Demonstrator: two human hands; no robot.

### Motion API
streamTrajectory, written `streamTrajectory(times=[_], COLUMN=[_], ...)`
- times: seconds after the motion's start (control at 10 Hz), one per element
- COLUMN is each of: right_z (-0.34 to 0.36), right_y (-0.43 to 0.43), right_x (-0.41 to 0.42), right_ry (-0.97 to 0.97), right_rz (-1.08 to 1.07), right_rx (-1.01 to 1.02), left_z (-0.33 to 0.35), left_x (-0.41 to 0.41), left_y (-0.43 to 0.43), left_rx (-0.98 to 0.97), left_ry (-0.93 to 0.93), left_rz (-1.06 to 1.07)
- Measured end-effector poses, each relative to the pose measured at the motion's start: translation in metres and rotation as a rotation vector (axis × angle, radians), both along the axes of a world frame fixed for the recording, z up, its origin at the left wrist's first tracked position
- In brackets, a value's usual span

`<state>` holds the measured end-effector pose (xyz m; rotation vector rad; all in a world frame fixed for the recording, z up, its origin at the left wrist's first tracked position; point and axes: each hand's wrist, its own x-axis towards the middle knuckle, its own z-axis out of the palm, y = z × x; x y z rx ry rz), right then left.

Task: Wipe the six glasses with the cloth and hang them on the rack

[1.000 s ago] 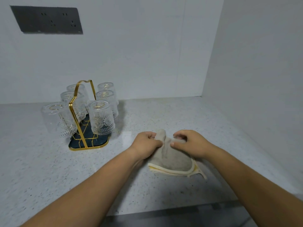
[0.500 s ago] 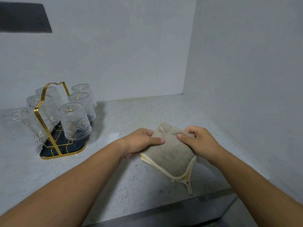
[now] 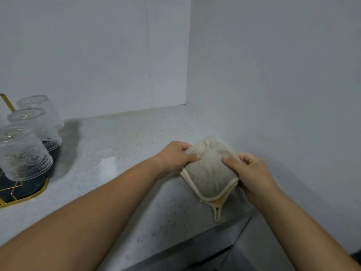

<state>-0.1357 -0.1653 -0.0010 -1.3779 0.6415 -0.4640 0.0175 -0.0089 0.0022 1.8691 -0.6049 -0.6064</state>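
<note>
A folded beige cloth with a cream edge and a small hanging loop is held above the counter between both hands. My left hand pinches its left side. My right hand grips its right side, thumb on top. At the far left edge stands the gold wire rack with a dark base. Three patterned glasses show on it upside down: a near glass, a middle glass and a far glass. The rest of the rack is cut off by the frame.
The speckled grey countertop runs into a corner of two white walls, with the right wall close beside my right hand. The counter's front edge lies just below the cloth.
The view has swung to the right, so the rack slid to the left edge. Both hands lifted the cloth off the counter and carried it right, toward the side wall.
</note>
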Motion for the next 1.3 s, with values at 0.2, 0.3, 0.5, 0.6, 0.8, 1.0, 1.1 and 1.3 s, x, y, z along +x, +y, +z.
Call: streamTrajectory(times=[0.2, 0.3, 0.5, 0.6, 0.8, 1.0, 1.1, 1.3], right_z=[-0.004, -0.008, -0.023, -0.017, -0.005, -0.006, -0.007, 0.001], right_y=[-0.023, -0.026, -0.024, -0.019, -0.014, -0.012, -0.01, 0.016], right_x=[-0.022, -0.032, -0.055, -0.053, -0.039, -0.036, -0.022, 0.023], right_ry=[0.222, 0.361, 0.448, 0.449, 0.528, 0.623, 0.609, 0.309], right_rz=[-0.084, 0.007, 0.055, 0.072, 0.396, 0.444, 0.365, 0.258], right_rx=[-0.621, -0.918, -1.323, -1.448, -1.265, -1.231, -1.321, -1.171], left_z=[-0.009, -0.014, -0.011, -0.009, -0.012, -0.014, -0.01, -0.003], left_x=[-0.007, -0.011, -0.014, -0.016, -0.019, -0.018, -0.019, 0.008], left_y=[-0.067, -0.085, -0.097, -0.097, -0.087, -0.067, -0.05, 0.019], left_rx=[0.085, 0.148, 0.24, 0.256, 0.288, 0.325, 0.27, 0.167], left_ry=[-0.114, -0.128, -0.213, -0.255, -0.412, -0.517, -0.515, -0.435], left_rz=[-0.031, -0.018, -0.067, -0.073, -0.02, -0.063, -0.048, 0.122])
